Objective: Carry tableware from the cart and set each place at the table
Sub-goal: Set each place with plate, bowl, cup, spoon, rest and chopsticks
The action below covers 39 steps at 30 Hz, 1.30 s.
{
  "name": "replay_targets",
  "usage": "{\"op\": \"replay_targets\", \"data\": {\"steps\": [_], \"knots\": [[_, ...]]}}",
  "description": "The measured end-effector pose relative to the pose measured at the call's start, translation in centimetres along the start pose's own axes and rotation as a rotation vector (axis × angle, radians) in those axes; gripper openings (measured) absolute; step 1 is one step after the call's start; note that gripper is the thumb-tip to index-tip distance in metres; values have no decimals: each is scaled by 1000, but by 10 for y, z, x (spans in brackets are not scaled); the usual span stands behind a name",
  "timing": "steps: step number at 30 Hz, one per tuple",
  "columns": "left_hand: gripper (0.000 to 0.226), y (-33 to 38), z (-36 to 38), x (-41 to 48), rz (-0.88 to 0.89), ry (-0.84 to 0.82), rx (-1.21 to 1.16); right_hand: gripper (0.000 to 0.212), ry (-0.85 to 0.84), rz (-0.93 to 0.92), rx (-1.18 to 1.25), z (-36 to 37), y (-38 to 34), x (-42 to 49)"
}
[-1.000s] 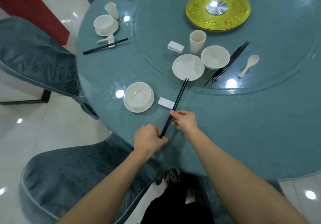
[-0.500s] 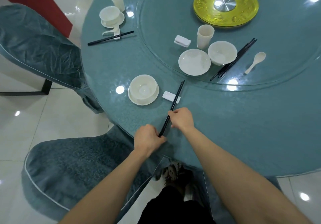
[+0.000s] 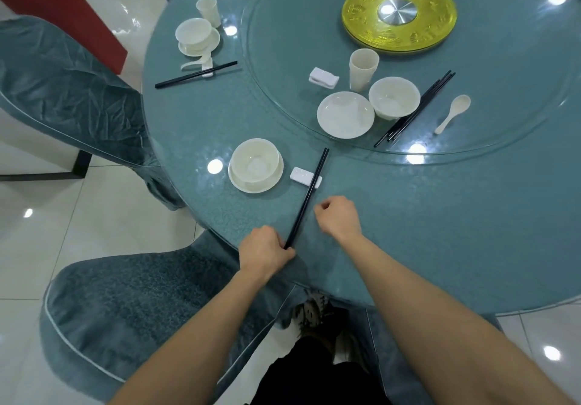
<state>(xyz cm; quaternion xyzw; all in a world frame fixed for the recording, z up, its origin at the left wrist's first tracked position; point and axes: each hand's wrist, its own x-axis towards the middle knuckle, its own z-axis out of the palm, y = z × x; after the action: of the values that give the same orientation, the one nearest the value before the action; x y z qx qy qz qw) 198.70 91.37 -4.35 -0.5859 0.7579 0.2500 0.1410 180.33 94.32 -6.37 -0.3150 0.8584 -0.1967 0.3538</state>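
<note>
**Round teal glass-topped table** (image 3: 408, 231): two places far beyond the fingers look complete, though the farthest is cut off. **Clear glass turntable** (image 3: 283, 58): unplaced stock, including a white tumbler (image 3: 363, 69) and white spoon (image 3: 452, 113). Near place: white bowl on saucer (image 3: 256, 165) beyond the left fingers; tumbler and spoon still lacking.

**Left hand** (image 3: 265, 252): fingers pinch the near end of the black chopstick pair (image 3: 309, 194), which lies across the white ceramic rest (image 3: 298, 175).

**Right hand** (image 3: 339, 219): fingers curled, empty, just right of the pair. Earlier they touched it.
</note>
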Motion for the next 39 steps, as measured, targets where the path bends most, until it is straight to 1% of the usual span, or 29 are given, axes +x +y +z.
{"op": "replay_targets", "data": {"steps": [6, 9, 11, 14, 19, 22, 28, 32, 36, 39], "knots": [[40, -1, -10, 3, -4, -41, 48, 30, 22, 18, 7, -16, -2, 3], [35, 6, -26, 8, 4, -18, 39, 30, 32, 20, 32, -26, -2, 9], [31, 14, -44, 14, 15, 28, 26, 29, 58, 20, 72, -36, -5, 14], [31, 29, -71, 33, 49, 112, -3, 26, 112, 9, 138, -57, -9, 25], [30, 79, -116, 75, 182, 194, -32, 19, 208, -16, 206, -100, -7, 54], [46, 120, -143, 107, 265, 202, -51, 17, 223, -32, 244, -134, -8, 75], [71, 203, -184, 171, 452, 222, 33, 20, 271, -12, 254, -192, -9, 111], [85, 250, -199, 207, 523, 239, 90, 20, 301, -9, 263, -218, -8, 130], [97, 288, -203, 246, 584, 167, 174, 19, 320, 11, 274, -235, -7, 153], [99, 301, -201, 268, 616, 128, 256, 19, 326, 4, 266, -239, -8, 166]]}}
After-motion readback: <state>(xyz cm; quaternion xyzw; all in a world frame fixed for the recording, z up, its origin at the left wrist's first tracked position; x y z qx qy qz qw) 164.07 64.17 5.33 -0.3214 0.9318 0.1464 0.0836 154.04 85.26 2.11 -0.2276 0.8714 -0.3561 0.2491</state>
